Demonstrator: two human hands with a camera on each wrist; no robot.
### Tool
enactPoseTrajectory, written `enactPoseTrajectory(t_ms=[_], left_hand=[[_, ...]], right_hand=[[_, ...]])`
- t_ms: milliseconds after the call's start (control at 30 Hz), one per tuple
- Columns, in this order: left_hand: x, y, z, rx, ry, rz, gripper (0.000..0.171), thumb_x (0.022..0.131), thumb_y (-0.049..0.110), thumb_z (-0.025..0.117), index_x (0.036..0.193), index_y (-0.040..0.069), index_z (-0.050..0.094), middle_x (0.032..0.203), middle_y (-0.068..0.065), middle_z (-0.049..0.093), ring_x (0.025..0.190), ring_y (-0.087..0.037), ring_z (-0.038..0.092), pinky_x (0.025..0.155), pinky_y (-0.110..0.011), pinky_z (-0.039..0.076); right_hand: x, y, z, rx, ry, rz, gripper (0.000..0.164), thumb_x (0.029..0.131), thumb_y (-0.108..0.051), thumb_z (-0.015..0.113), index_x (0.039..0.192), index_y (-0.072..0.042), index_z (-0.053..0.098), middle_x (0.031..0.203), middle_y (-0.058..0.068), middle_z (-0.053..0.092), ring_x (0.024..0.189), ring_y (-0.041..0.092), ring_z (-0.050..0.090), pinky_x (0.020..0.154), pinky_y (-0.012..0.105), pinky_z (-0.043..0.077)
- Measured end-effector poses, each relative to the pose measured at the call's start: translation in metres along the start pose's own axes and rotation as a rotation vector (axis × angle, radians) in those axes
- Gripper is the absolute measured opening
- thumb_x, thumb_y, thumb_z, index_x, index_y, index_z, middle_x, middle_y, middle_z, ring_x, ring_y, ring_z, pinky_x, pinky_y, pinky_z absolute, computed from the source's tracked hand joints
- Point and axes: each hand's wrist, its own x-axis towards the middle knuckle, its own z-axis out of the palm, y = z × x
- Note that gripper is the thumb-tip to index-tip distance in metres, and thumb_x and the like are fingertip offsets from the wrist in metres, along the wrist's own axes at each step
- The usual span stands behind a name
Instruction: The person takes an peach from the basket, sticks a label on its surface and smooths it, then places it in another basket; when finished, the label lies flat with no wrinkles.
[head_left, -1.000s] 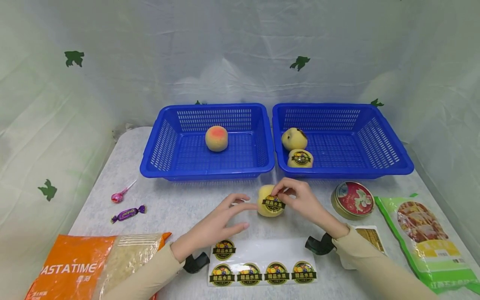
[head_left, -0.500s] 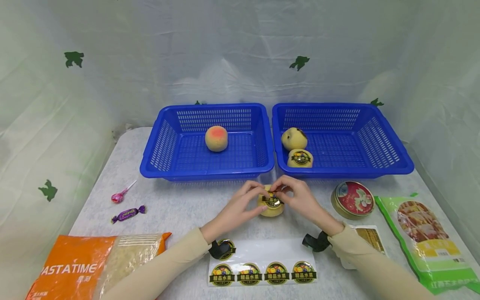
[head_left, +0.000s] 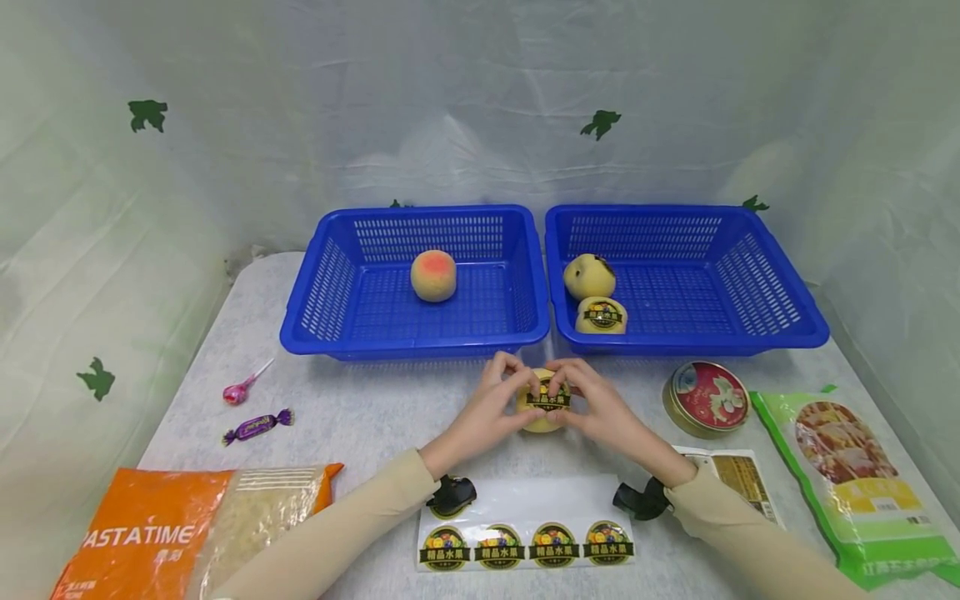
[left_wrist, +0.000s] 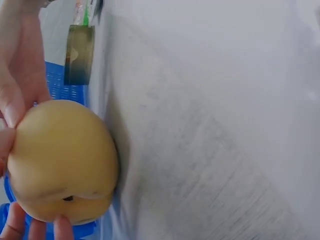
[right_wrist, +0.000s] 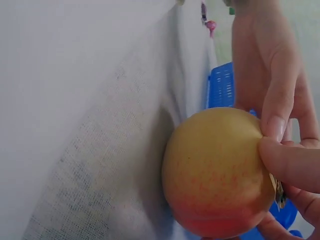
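Note:
A yellow peach [head_left: 534,426] with a black-and-gold round sticker [head_left: 550,399] on its upper side stands on the table in front of the two baskets. My left hand [head_left: 491,408] holds it from the left and my right hand [head_left: 598,406] from the right, fingers bent over it. Both thumbs meet at the sticker's lower edge. The left wrist view shows the peach [left_wrist: 62,150] with its crease and fingertips against it. In the right wrist view the peach [right_wrist: 215,170] has a reddish underside, and the sticker's edge [right_wrist: 279,194] stands slightly off the skin.
The left blue basket [head_left: 412,344] contains one peach [head_left: 433,276]; the right blue basket [head_left: 697,342] contains two stickered ones. A sticker sheet [head_left: 540,498] lies in front. Around are a lollipop [head_left: 236,392], candy [head_left: 257,427], pasta bag [head_left: 150,533], tin [head_left: 707,400] and green bag [head_left: 862,483].
My left hand has moved right and come onto the peach and its sticker. My right fingers have shifted over the sticker, with the thumb now at its lower edge. The peach stays in place.

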Motion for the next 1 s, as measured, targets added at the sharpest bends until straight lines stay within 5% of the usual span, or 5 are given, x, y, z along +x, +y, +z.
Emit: enactPoseTrajectory(t_ms=[367,633,833,1000], left_hand=[[0.006,-0.007,0.002,-0.245,-0.019,-0.105,0.011,0.08,0.018,0.068,0.083,0.015,0.058,0.104,-0.001,0.035,0.099,-0.016,0.035,0.079,-0.032,0.045],[0.007,-0.012,-0.001,-0.377,-0.022,-0.165,0.007,0.083,0.008,0.064,0.087,0.003,0.061,0.105,-0.008,0.04,0.1,-0.021,0.04,0.081,-0.035,0.043],[0.005,-0.009,-0.002,-0.353,-0.022,-0.159,0.007,0.085,0.014,0.062,0.091,0.011,0.062,0.106,-0.005,0.04,0.101,-0.017,0.04,0.08,-0.031,0.044],[0.006,-0.003,-0.001,-0.33,-0.018,-0.184,0.009,0.086,0.02,0.062,0.094,0.014,0.061,0.108,-0.004,0.04,0.103,-0.018,0.038,0.08,-0.033,0.043]], right_hand=[[0.002,-0.016,-0.008,0.267,-0.029,0.056,0.007,0.082,0.002,0.061,0.083,0.002,0.054,0.121,0.023,0.044,0.112,0.038,0.039,0.086,0.053,0.035],[0.001,0.02,-0.001,0.392,-0.035,0.119,0.007,0.084,-0.008,0.062,0.086,-0.004,0.057,0.124,0.009,0.047,0.117,0.027,0.039,0.094,0.049,0.031],[0.002,0.02,-0.001,0.508,-0.053,0.175,0.011,0.086,-0.009,0.059,0.092,-0.002,0.054,0.127,0.009,0.045,0.12,0.028,0.037,0.097,0.052,0.026],[0.002,0.014,0.002,0.533,-0.036,0.234,0.016,0.085,-0.013,0.061,0.092,-0.003,0.051,0.129,0.009,0.044,0.12,0.033,0.038,0.093,0.051,0.033]])
